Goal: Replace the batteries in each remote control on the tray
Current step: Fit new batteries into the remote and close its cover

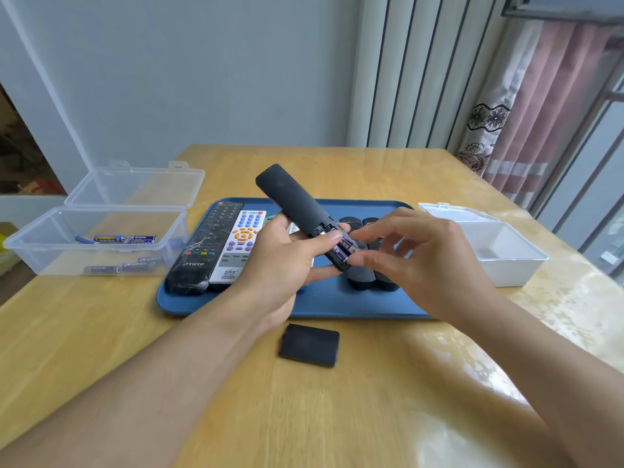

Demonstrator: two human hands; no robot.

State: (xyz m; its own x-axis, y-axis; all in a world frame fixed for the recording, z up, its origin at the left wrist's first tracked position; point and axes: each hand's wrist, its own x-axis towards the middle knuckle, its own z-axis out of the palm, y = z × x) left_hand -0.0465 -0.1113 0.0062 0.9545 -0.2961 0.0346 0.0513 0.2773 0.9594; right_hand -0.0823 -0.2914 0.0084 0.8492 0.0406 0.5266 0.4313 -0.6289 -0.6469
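Above the blue tray, the left hand grasps a black remote back-side up, its open battery bay facing the person. Inside the bay sit batteries with purple labels, and the right hand pinches at them with thumb and forefinger; whether a cell is truly held or only touched cannot be told. Nearer the person than the tray, the detached battery cover lies flat on the table. Left of the tray a clear box holds more cells; right of the tray stands a white box. Likely risks: a cell could spring out of the bay and roll across the table, since the remote is tilted; polarity could be reversed on refitting; old and new cells could be confused, as the labels look alike. Other remotes on the tray sit under the work and could be knocked.
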